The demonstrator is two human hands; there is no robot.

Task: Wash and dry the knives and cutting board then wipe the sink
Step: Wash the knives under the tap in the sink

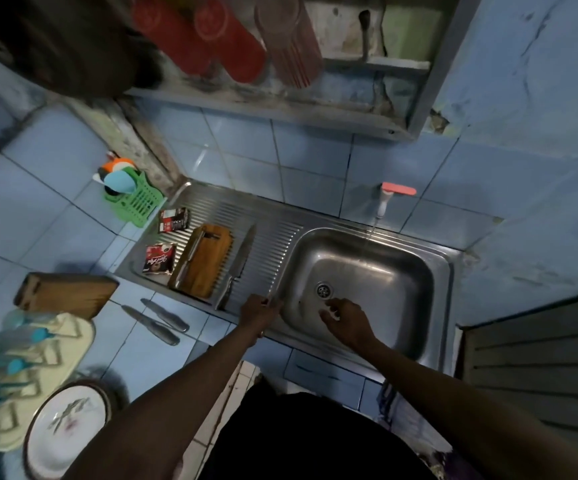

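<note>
A wooden cutting board (208, 263) lies on the steel drainboard with one knife (188, 259) resting on it. A larger knife (240, 263) lies just to its right. Two more knives (164, 315) lie on the blue tiled counter in front. My left hand (259, 312) is at the ridge between drainboard and basin, fingers curled, with something small and shiny at the fingertips; what it is cannot be made out. My right hand (344, 318) hovers inside the sink basin (401, 271) near the drain (324, 290), fingers loosely bent and holding nothing I can see.
A thin stream of water runs from the wall tap (384, 199) into the basin. Two sachets (159, 259) lie at the drainboard's left end beside a green basket (135, 202). A wooden block (67, 292), a dish rack and a plate (67, 427) sit on the left counter.
</note>
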